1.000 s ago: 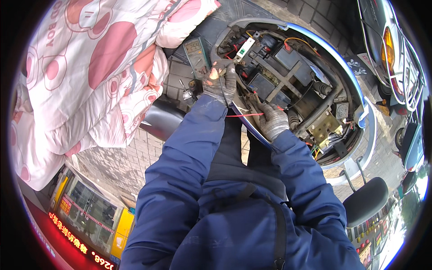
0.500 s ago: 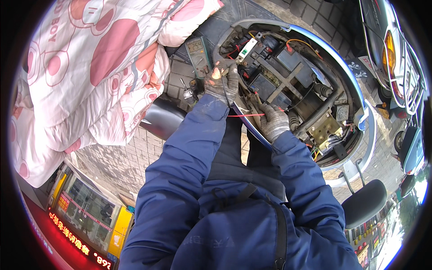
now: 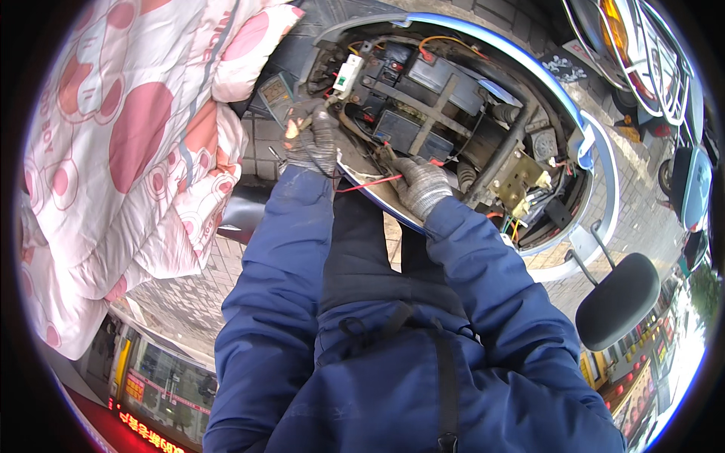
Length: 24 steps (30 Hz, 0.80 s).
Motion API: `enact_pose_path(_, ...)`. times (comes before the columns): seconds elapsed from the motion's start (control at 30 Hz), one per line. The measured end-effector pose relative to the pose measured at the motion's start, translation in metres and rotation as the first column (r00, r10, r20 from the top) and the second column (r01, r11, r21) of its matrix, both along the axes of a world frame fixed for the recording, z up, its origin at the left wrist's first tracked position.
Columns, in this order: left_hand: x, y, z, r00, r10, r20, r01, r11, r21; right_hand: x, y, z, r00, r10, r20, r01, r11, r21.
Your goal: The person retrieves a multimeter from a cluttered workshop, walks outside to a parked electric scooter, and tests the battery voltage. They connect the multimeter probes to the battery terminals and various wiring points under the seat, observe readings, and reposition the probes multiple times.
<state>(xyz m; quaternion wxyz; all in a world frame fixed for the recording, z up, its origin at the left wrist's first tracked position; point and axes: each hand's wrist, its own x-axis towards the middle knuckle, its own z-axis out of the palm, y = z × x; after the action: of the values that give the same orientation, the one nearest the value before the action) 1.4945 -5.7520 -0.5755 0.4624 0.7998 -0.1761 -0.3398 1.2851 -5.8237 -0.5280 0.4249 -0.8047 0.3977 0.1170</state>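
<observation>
Both my hands wear grey knit work gloves. My left hand (image 3: 311,137) is closed at the left rim of an opened scooter body, just below a white circuit breaker (image 3: 347,73). A thin black test lead hangs from it; the lead's tip is hidden. Partly behind this hand lies a multimeter (image 3: 276,95) with a lit display. My right hand (image 3: 423,185) is closed over the compartment's near edge, holding a red test lead (image 3: 370,183) whose tip I cannot make out. Dark batteries (image 3: 445,81) under a metal cross bracket (image 3: 429,110) sit just beyond.
A padded pink-and-white quilt (image 3: 143,128) covers the left side. Loose wires surround a metal plate (image 3: 516,181) at the compartment's right end. A mirror (image 3: 618,300) sticks out at the lower right. Another scooter (image 3: 642,60) stands at the upper right.
The compartment and both hands have shifted left in view. My left hand now covers more of the multimeter. Both hands keep their closed hold.
</observation>
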Motion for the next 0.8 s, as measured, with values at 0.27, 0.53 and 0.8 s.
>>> enact_pose_path(0.27,-0.005,-0.013,0.024,0.997,0.052,-0.056,-0.057,0.994,-0.089,-0.002,-0.006,-0.002,0.996,0.031,-0.084,-0.025,0.998,0.062)
enact_pose_path(0.53,-0.003,-0.012,0.018,0.998,0.063,0.010,-0.063,0.998,-0.008,-0.029,-0.008,0.046,0.996,-0.052,0.066,0.052,0.999,0.006)
enact_pose_path(0.8,0.006,-0.014,0.016,0.998,-0.054,0.022,0.056,0.992,-0.109,-0.068,0.007,0.085,0.973,-0.137,0.188,0.137,0.990,0.012)
